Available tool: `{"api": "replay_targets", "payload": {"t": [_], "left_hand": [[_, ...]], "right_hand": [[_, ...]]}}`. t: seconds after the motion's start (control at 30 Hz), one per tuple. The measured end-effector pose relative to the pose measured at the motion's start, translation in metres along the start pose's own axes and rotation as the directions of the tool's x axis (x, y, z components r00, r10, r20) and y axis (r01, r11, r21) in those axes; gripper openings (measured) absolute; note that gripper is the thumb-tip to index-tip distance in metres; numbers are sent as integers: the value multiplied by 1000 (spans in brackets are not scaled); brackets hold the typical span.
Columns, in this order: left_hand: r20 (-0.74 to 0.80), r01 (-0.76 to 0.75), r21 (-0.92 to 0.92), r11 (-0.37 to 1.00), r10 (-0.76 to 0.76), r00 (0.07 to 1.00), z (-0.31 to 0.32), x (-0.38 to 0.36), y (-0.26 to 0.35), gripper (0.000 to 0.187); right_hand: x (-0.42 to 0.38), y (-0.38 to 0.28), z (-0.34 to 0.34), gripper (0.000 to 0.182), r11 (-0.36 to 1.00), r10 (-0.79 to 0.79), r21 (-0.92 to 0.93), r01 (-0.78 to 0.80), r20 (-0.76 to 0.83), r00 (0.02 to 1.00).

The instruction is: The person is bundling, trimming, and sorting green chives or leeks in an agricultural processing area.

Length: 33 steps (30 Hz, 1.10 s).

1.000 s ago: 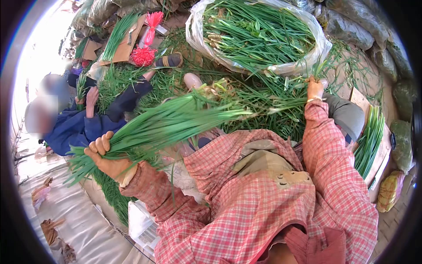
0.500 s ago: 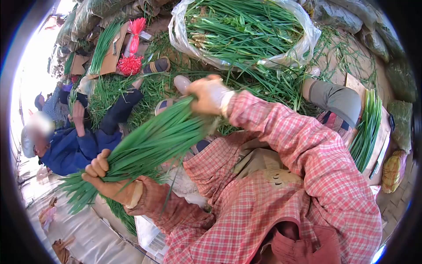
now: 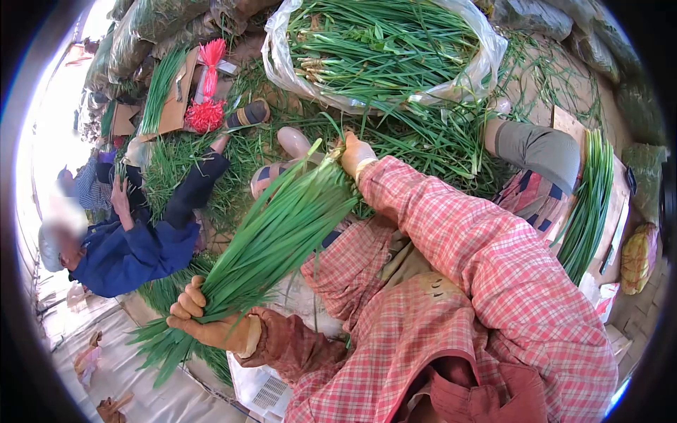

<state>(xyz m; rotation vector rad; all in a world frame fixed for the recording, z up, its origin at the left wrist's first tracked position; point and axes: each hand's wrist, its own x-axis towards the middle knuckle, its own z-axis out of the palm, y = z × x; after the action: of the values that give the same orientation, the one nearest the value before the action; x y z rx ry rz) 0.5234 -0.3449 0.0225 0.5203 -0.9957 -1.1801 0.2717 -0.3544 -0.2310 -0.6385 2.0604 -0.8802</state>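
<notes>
I saw bare ground point(image 3: 546, 84) carrying everything. A clear bag point(image 3: 486, 60) of greens sat on it at top centre. Loose greens point(image 3: 437, 144) lay scattered just below the bag. Cardboard point(image 3: 173, 113) at upper left held a green bundle point(image 3: 159, 88), with red ties point(image 3: 206, 113) just beside it. A sandal point(image 3: 250, 113) lay near the ties. Another board point(image 3: 617, 204) at right carried a bundle point(image 3: 585, 211). Dark sacks point(image 3: 151, 28) lined the top edge. Pale sheeting point(image 3: 134, 384) covered the lower left.

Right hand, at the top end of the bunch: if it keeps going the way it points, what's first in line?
Likely the loose greens strewn on the ground just beyond the right hand, then the clear plastic bag of greens further on. Depth is hard to judge here.
</notes>
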Motion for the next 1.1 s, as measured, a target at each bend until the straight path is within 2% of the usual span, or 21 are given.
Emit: {"api": "replay_targets", "payload": {"t": [0.1,0.13,0.17,0.27,0.33,0.37,0.43,0.47,0.5,0.53,0.57,0.6,0.63,0.67,0.73,0.87,0.9,1.0,1.03,1.07,1.1], "left_hand": [[-83,55,-13,998,-56,995,-32,1,1,37],[-126,64,-21,998,-67,990,-42,1,0,37],[-129,85,-49,995,-90,987,-57,2,2,37],[-155,136,-149,979,-159,975,-102,0,3,37],[-177,148,-228,962,-190,966,-128,-4,-2,37],[-45,164,-206,965,-177,983,-144,-5,-6,37],[-288,106,-169,980,-152,946,-130,-6,-12,35],[-403,81,-148,986,-135,905,-121,-8,-17,34],[-442,92,-100,991,-127,888,-116,-10,-18,33],[-423,90,-104,991,-126,897,-112,-13,-19,33],[-401,87,-106,991,-123,908,-108,-15,-20,33],[-380,85,-107,991,-120,917,-105,-16,-19,32],[-378,79,-138,987,-126,917,-102,-18,-19,33],[-377,72,-169,983,-132,917,-99,-22,-17,33],[-382,57,-237,970,-147,912,-97,-27,-16,33],[-462,93,-230,969,-193,866,-106,-32,-20,34],[-260,143,-403,904,-263,929,-144,-33,-23,34],[-414,224,-102,969,-246,876,-143,-40,-35,35],[-475,263,162,951,-158,866,-141,-44,-42,37],[-465,288,56,956,-231,854,-150,-46,-43,37],[-444,310,-53,949,-300,844,-162,-46,-45,37]], "right_hand": [[9,19,-26,30,982,-119,-159,105,-78,990],[56,62,-25,24,963,-143,-246,112,-113,983],[103,104,-22,30,937,-167,-332,111,-147,975],[70,125,-148,23,928,-314,-321,190,-402,860],[54,135,-204,25,977,-65,-207,-47,-502,862],[41,115,-210,22,960,-138,-278,23,-400,906],[7,68,-196,22,905,-260,-389,175,-179,949],[3,44,-167,27,914,-298,-304,267,-60,953],[-16,19,-139,38,929,-369,59,364,146,918],[-45,-22,-123,45,936,-352,98,338,291,890],[-41,-20,-85,44,861,-505,259,438,325,800],[-65,-48,-69,38,868,-316,496,23,516,796],[-67,-49,-41,34,750,-232,622,-225,566,791],[-83,-63,-46,29,670,-110,595,-444,671,734],[-94,-61,-33,28,621,-255,700,-353,606,753],[-112,-53,-66,22,857,-256,500,-121,619,743],[-112,-41,-65,21,887,-247,454,-90,629,737],[-132,-28,-83,19,706,-210,620,-342,644,736],[-134,-20,-83,19,672,-324,713,-201,528,785],[-137,-21,-100,22,660,-154,609,-440,682,715],[-139,-15,-109,23,565,-137,665,-488,659,739]]}}
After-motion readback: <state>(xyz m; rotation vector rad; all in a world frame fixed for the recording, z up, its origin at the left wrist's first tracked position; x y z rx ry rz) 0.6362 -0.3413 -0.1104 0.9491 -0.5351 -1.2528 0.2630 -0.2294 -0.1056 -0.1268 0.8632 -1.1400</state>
